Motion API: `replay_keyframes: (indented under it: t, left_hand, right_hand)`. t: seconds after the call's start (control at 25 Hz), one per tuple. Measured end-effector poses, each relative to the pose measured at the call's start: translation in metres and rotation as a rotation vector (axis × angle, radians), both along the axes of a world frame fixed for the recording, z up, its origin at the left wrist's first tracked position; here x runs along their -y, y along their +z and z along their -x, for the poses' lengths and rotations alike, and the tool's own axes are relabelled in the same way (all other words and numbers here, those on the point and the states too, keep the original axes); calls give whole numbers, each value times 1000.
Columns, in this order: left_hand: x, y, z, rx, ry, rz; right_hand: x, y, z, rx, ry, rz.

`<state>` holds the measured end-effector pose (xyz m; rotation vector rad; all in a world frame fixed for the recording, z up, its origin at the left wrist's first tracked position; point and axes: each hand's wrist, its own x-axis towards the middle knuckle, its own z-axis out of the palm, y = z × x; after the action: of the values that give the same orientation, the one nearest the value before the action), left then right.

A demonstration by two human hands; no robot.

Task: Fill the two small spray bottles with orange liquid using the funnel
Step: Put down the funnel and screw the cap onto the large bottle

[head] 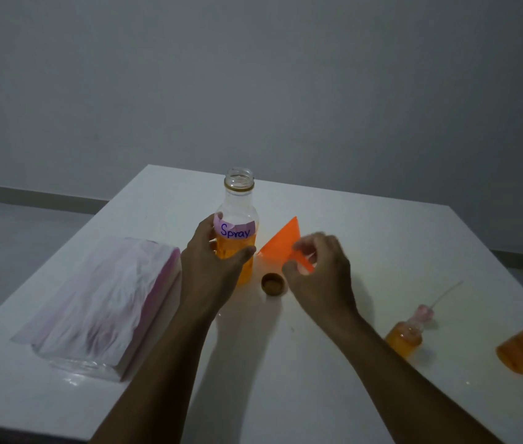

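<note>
Orange funnel (281, 243) pinched in right grip (321, 277); left grip (212, 267) clamps half-full bottle (237, 203).

White counter (381, 238) with a glossy top, its near edge dark at bottom left. On the left part lies a flat packet (103, 299) in clear plastic wrap, white with pink-purple streaks, pink along its right side, long side running away from the camera. Plain grey wall (253, 75) behind the counter. Grey floor (13, 235) to the left, darker skirting strip (45, 200) where floor meets wall
</note>
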<state>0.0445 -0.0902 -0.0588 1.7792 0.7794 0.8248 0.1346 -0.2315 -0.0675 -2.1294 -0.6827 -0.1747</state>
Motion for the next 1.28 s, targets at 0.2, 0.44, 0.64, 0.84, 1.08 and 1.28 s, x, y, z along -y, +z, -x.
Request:
replay_keyframes:
  t: [0.2,0.44,0.64,0.84,1.08,1.28]
  left_hand:
    - [1,-5,5,-12,-55,-26]
    - [1,-12,9,18,-95,-49]
    - [-1,-23,11,-25,-117,-83]
    - [-13,-29,6,-158,-173,-66]
    - [-18,-33,6,-164,-181,-105]
    - [-21,-34,6,-168,-183,-97]
  right_hand:
    - [-2,-22,13,-37,201,251]
    - [2,28,1,-62,239,134]
    - [-27,114,-12,-44,281,-198]
    - [-53,140,-15,-75,446,-134]
    - [-63,154,-24,51,615,211]
    - [-72,177,-26,358,719,570]
